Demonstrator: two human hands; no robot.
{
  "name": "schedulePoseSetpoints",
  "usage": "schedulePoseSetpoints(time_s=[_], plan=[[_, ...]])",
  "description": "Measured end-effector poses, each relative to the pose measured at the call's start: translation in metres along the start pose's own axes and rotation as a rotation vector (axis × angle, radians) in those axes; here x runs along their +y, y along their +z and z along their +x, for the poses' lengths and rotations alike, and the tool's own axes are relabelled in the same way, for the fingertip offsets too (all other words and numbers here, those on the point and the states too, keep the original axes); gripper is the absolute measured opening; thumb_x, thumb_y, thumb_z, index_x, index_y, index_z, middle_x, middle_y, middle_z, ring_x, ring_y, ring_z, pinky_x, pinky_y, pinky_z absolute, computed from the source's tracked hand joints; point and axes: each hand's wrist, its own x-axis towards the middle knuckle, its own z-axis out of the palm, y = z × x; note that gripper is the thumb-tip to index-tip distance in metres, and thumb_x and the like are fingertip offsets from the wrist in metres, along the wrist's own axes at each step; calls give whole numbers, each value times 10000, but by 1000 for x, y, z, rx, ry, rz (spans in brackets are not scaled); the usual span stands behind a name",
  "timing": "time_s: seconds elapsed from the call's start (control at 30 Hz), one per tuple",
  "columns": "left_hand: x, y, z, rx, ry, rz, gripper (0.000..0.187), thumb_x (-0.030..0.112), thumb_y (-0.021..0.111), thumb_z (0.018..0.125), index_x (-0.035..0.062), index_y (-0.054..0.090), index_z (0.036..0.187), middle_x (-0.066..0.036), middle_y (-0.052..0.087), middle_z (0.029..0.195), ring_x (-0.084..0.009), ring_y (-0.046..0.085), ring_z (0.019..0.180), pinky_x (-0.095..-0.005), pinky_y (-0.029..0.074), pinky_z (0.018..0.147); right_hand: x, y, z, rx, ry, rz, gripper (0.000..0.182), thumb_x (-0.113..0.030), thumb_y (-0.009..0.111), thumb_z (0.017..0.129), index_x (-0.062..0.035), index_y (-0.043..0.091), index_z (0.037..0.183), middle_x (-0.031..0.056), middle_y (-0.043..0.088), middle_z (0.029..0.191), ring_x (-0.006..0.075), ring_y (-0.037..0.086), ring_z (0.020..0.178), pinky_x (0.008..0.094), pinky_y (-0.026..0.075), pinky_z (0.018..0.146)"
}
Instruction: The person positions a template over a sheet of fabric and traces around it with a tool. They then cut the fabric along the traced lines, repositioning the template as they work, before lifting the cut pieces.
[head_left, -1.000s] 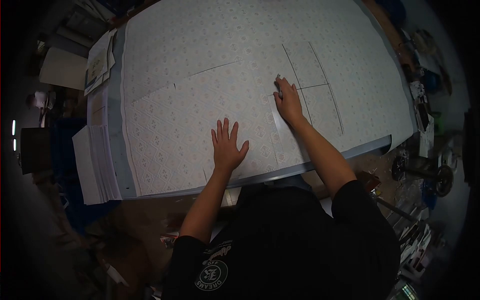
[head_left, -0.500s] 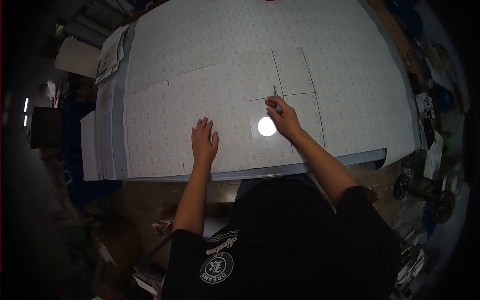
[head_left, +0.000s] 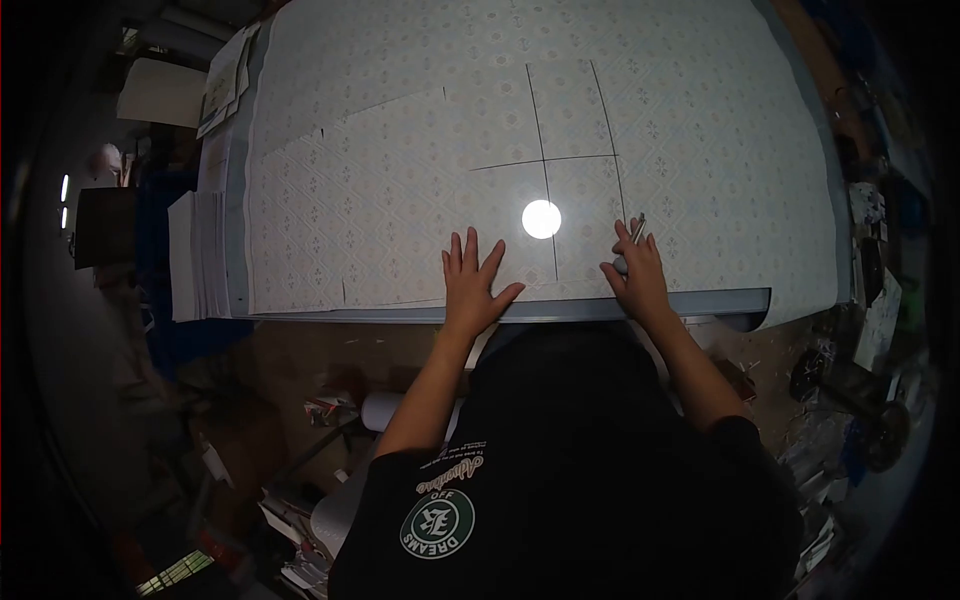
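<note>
A large pale sheet (head_left: 390, 190) with a small repeating pattern covers the table. Dark straight lines (head_left: 545, 160) cross on it, forming a grid in front of me. My left hand (head_left: 472, 287) lies near the front edge, fingers spread and palm down on the sheet. Farther right, by the lower end of the rightmost line, my right hand (head_left: 640, 275) is closed around a slim silver pen-like tool (head_left: 638, 228); its exact kind is too small to make out. A bright round light spot (head_left: 541, 219) shows between the hands.
A stack of white sheets (head_left: 200, 255) stands at the table's left side, with papers (head_left: 228, 80) behind it. The table's grey front edge (head_left: 690, 303) shows below the sheet, whose right front corner (head_left: 790, 312) hangs over. A metal machine part (head_left: 850, 390) is at the right.
My left hand has moved right and its fingers have spread. My right hand, with the tool, has moved right and toward me, away from the line crossing. The camera view has shifted.
</note>
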Motion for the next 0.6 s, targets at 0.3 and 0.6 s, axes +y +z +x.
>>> schedulePoseSetpoints(time_s=[0.3,0.6], plan=[[-15,1,-12,-5,120,-4,723,526,794,807,200,629,1430,-252,314,1642,-526,206,1525,-690,193,1191,-5,-8,-19,-36,-28,-22,595,-346,865,793,-26,578,1205,190,467,1570,414,345,1511,577,258,1219],[-19,3,-14,40,142,-30,685,523,818,771,211,682,1366,-239,359,1625,-501,233,1526,-672,211,1192,-13,-7,-21,-4,-5,-67,863,-334,855,802,6,464,1492,161,668,1254,403,393,1485,580,227,1229]])
